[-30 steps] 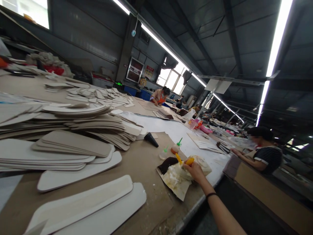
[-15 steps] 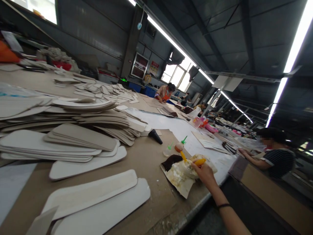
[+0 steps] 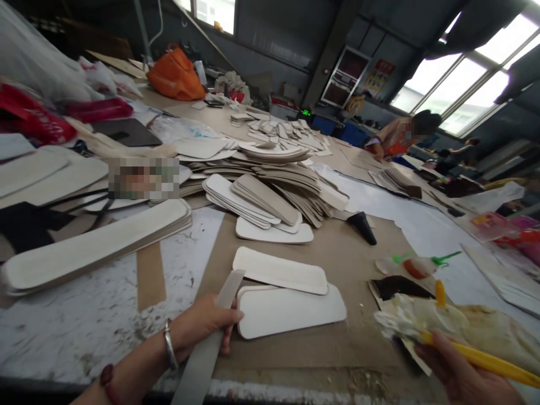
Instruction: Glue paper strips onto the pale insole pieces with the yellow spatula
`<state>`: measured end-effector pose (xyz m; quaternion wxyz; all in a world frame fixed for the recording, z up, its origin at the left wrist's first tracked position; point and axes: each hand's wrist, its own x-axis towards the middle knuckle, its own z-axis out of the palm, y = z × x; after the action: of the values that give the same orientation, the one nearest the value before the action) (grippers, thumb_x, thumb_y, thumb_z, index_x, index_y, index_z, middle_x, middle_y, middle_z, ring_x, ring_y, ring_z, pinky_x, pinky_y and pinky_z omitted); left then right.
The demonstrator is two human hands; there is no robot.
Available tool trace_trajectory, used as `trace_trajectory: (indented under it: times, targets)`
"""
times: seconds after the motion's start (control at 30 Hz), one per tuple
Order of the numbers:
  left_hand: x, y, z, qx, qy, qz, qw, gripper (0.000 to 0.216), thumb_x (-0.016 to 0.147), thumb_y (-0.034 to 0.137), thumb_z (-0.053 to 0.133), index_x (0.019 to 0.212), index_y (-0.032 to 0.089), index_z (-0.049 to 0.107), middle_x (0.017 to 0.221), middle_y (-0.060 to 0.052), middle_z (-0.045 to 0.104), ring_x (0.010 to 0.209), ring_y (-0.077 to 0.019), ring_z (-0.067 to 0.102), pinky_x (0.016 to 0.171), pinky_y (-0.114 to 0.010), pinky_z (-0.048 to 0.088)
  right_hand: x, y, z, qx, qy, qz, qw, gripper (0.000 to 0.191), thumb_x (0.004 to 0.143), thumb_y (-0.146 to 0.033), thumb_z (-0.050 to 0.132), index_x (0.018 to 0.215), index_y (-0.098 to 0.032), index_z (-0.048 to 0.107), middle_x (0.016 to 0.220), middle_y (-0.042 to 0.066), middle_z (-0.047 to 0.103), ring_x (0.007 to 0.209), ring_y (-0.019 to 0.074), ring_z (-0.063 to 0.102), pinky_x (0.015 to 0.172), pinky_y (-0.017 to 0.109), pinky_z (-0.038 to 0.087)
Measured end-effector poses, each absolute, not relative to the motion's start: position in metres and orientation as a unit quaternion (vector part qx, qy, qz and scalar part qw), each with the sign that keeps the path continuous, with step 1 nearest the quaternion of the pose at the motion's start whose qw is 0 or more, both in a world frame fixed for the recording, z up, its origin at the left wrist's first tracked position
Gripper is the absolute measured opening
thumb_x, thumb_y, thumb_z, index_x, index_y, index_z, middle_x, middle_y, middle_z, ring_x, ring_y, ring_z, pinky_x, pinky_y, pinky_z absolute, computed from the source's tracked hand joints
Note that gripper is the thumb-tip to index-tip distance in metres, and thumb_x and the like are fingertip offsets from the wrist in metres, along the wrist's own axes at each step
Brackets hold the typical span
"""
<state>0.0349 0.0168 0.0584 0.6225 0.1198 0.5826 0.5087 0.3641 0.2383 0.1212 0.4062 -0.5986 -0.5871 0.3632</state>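
My left hand [image 3: 201, 326] is closed around a long grey strip [image 3: 211, 340] that lies slanted at the table's near edge. Just right of it lie two white rounded panels [image 3: 291, 308], one overlapping the other. My right hand [image 3: 462, 376], at the bottom right, grips a yellow-handled brush [image 3: 481, 360] whose glue-covered head [image 3: 399, 323] hovers over a stained, glue-smeared paper [image 3: 485, 329]. A second yellow handle [image 3: 439, 292] sticks up from that paper.
Fanned stacks of grey and white panels [image 3: 270, 194] fill the middle. A long white stack [image 3: 93, 247] lies left. A black cone [image 3: 363, 226] and green-tipped squeeze bottles [image 3: 422, 264] sit right. An orange bag [image 3: 176, 76] stands far back. Other people [image 3: 400, 135] work further along.
The view has swung down and left, toward the near table edge. My left hand with the grey strip has come into view. My right hand has pulled back toward me, still holding the brush.
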Motion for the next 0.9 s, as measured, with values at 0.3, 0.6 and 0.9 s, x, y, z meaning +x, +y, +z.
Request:
trace_trajectory:
  times: [0.3, 0.6, 0.9]
  targets:
    - [0.034, 0.014, 0.06, 0.143, 0.609, 0.497, 0.601, 0.028, 0.053, 0.04, 0.061, 0.059, 0.016, 0.046, 0.044, 0.005, 0.05, 0.04, -0.008, 0.048, 0.037, -0.018, 0.033, 0.199, 0.127, 0.091, -0.435, -0.643, 0.58, 0.247, 0.033, 0.068, -0.047, 0.069, 0.079, -0.016, 0.064, 0.072, 0.003, 0.064, 0.062, 0.0172, 0.062, 0.062, 0.027, 0.053]
    - [0.023, -0.001, 0.063, 0.152, 0.596, 0.482, 0.624, 0.025, 0.054, 0.038, 0.059, 0.054, 0.015, 0.048, 0.04, 0.003, 0.051, 0.035, -0.0065, 0.044, 0.038, -0.019, 0.034, 0.194, 0.113, 0.095, -0.446, -0.659, 0.558, 0.235, 0.03, 0.069, -0.044, 0.069, 0.079, -0.016, 0.065, 0.073, 0.003, 0.064, 0.063, 0.0174, 0.062, 0.063, 0.026, 0.052]
    - [0.019, -0.002, 0.059, 0.145, 0.581, 0.484, 0.638, 0.026, 0.054, 0.038, 0.06, 0.06, 0.017, 0.046, 0.043, 0.004, 0.053, 0.036, -0.007, 0.045, 0.038, -0.019, 0.034, 0.19, 0.109, 0.095, -0.459, -0.68, 0.521, 0.237, 0.031, 0.07, -0.045, 0.068, 0.078, -0.015, 0.063, 0.07, 0.003, 0.063, 0.063, 0.0177, 0.061, 0.063, 0.027, 0.051]
